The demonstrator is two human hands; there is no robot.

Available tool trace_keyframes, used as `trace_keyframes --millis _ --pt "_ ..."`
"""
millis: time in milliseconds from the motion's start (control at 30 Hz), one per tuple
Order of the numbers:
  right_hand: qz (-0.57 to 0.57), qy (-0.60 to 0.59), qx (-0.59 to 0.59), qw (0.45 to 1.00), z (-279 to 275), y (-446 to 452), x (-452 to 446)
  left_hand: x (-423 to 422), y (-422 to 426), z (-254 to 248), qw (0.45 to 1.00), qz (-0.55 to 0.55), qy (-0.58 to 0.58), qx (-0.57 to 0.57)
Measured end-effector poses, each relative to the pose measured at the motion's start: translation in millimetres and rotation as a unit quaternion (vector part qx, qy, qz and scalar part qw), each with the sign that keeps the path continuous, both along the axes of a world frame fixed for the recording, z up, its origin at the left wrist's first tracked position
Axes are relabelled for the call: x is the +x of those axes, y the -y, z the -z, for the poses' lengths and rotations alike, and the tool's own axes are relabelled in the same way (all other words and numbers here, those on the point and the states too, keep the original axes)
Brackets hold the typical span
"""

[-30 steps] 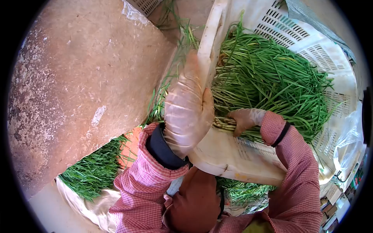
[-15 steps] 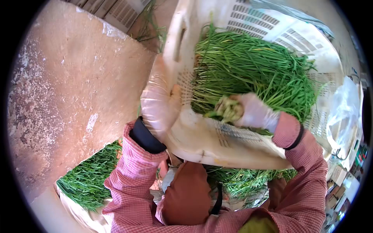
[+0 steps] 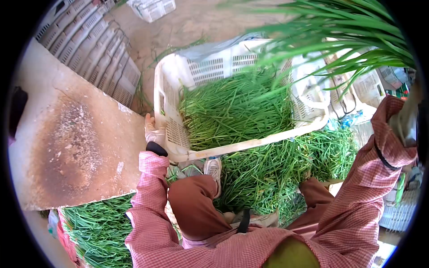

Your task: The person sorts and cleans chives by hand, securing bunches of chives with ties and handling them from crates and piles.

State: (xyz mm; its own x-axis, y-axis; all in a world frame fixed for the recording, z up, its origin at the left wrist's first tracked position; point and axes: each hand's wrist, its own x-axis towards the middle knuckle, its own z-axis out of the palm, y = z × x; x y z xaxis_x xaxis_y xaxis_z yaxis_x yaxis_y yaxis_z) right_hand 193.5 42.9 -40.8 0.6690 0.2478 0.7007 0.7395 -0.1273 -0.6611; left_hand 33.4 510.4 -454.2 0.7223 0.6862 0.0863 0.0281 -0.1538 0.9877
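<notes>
A white plastic crate [image 3: 250, 144] stands tilted before me, with long green garlic chives [image 3: 237, 109] lying in it. My left hand [image 3: 154, 133], in a pale glove, grips the crate's left rim near its front corner; part of its fingers is hidden by the wall. High at the right edge of the view, my gloved right hand [image 3: 404, 124] is raised, partly cut off. A bunch of chives [image 3: 344, 35] fans out leftward from it, over the crate's far right side. The bunch's held end is dark at the edge.
A stained board [image 3: 80, 147] is at my left. Stacked white crates [image 3: 96, 47] stand behind it. More chives [image 3: 268, 174] cover the ground around my legs, and another heap [image 3: 98, 228] lies below the board. Crates and plastic bags [image 3: 353, 118] sit at the right.
My right hand has moved from inside the crate up to the far right, with a bunch of chives raised. My left hand stays at the crate's left side. The view has pulled back.
</notes>
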Motion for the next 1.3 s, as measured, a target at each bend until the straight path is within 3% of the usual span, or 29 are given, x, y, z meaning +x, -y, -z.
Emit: trace_keyframes --millis 33,100,133,167,200,233,267,300,367,400,467,500,567,633,667,700,733,800,867,900,1000,1033,1067,1100,1133,1200,1267,1300 --pt "0.010 0.007 -0.029 0.999 -7.4 2.8 -15.1 5.2 29.2 -50.9 0.997 -0.031 0.036 -0.053" --pt "0.020 0.015 -0.102 0.994 -19.0 3.2 -45.1 -0.6 94.8 -169.6 0.984 0.049 0.126 -0.112" --pt "0.005 0.004 -0.117 0.993 -22.8 1.3 -59.6 -8.8 121.7 -215.7 0.970 0.119 0.159 -0.143" --pt "-0.074 -0.103 -0.046 0.991 -28.2 -17.8 -88.4 -14.9 142.8 -247.8 0.943 0.208 0.223 -0.133" --pt "-0.135 -0.104 -0.025 0.985 -23.6 -13.8 -92.8 -21.6 164.0 -272.9 0.912 0.285 0.270 -0.120" --pt "-0.138 -0.134 -0.019 0.981 -23.2 -17.8 -104.2 -24.0 181.9 -289.0 0.895 0.336 0.293 -0.002" --pt "-0.214 -0.228 0.034 0.949 -21.9 -25.5 -121.8 -29.5 211.1 -299.3 0.878 0.372 0.300 -0.004" --pt "-0.145 -0.311 -0.096 0.934 -23.5 -24.0 -127.3 -35.2 240.4 -309.7 0.860 0.408 0.305 -0.007" --pt "-0.216 -0.368 -0.101 0.899 -7.6 -37.8 -145.9 -49.1 293.0 -287.1 0.803 0.515 0.247 -0.169" --pt "-0.229 -0.366 -0.050 0.900 8.7 -47.3 -154.8 -56.3 319.4 -275.5 0.771 0.549 0.206 -0.248" --pt "-0.142 -0.461 -0.193 0.854 15.5 -67.1 -175.0 -80.6 349.9 -210.5 0.710 0.525 0.173 -0.435" --pt "-0.150 -0.467 -0.164 0.856 30.8 -78.8 -183.6 -102.4 350.4 -221.5 0.700 0.474 0.165 -0.508" --pt "-0.198 -0.345 -0.202 0.895 59.1 -111.2 -193.4 -132.8 339.9 -229.8 0.648 0.386 0.185 -0.630" --pt "-0.225 -0.223 -0.294 0.902 64.4 -151.0 -208.6 -149.8 300.0 -240.7 0.716 0.277 0.233 -0.597" --pt "-0.235 -0.165 -0.350 0.892 57.2 -172.0 -218.7 -162.3 275.9 -251.3 0.778 0.168 0.264 -0.545" --pt "-0.266 -0.165 -0.402 0.861 51.6 -193.6 -226.8 -166.6 234.5 -238.1 0.753 0.164 0.325 -0.548" --pt "-0.294 -0.164 -0.453 0.826 48.5 -214.5 -234.5 -172.1 189.0 -232.9 0.627 0.319 0.448 -0.553" --pt "-0.367 -0.136 -0.452 0.801 60.4 -252.3 -254.9 -194.3 132.6 -266.2 0.743 0.136 0.474 -0.452" --pt "-0.332 -0.073 -0.485 0.806 75.6 -283.0 -269.6 -201.5 91.9 -243.4 0.786 0.118 0.479 -0.372" --pt "-0.308 -0.096 -0.498 0.805 82.0 -285.9 -271.5 -201.2 93.8 -243.6 0.785 0.096 0.448 -0.416" --pt "-0.292 -0.233 -0.331 0.866 118.7 -252.2 -266.8 -190.6 106.9 -246.5 0.803 0.100 0.357 -0.467" --pt "-0.329 -0.294 -0.190 0.877 135.5 -237.8 -263.0 -184.3 118.4 -253.0 0.805 0.155 0.316 -0.478" --pt "-0.354 -0.349 -0.042 0.867 150.6 -224.0 -259.2 -178.4 131.3 -259.3 0.802 0.209 0.270 -0.490" --pt "-0.314 -0.428 0.027 0.847 149.7 -206.0 -259.1 -170.8 142.1 -259.7 0.810 0.303 0.213 -0.455" --pt "-0.267 -0.500 0.101 0.818 144.2 -184.7 -260.8 -163.7 155.5 -259.8 0.863 0.332 0.142 -0.354" --pt "-0.236 -0.536 0.286 0.759 139.7 -149.4 -264.5 -169.5 202.4 -263.4 0.879 0.403 0.047 -0.248" --pt "-0.159 -0.548 0.387 0.725 146.8 -127.7 -265.5 -177.0 238.6 -219.5 0.872 0.454 0.073 -0.169" --pt "-0.135 -0.551 0.412 0.713 151.4 -118.9 -266.1 -186.1 246.0 -199.1 0.869 0.456 -0.012 -0.190"
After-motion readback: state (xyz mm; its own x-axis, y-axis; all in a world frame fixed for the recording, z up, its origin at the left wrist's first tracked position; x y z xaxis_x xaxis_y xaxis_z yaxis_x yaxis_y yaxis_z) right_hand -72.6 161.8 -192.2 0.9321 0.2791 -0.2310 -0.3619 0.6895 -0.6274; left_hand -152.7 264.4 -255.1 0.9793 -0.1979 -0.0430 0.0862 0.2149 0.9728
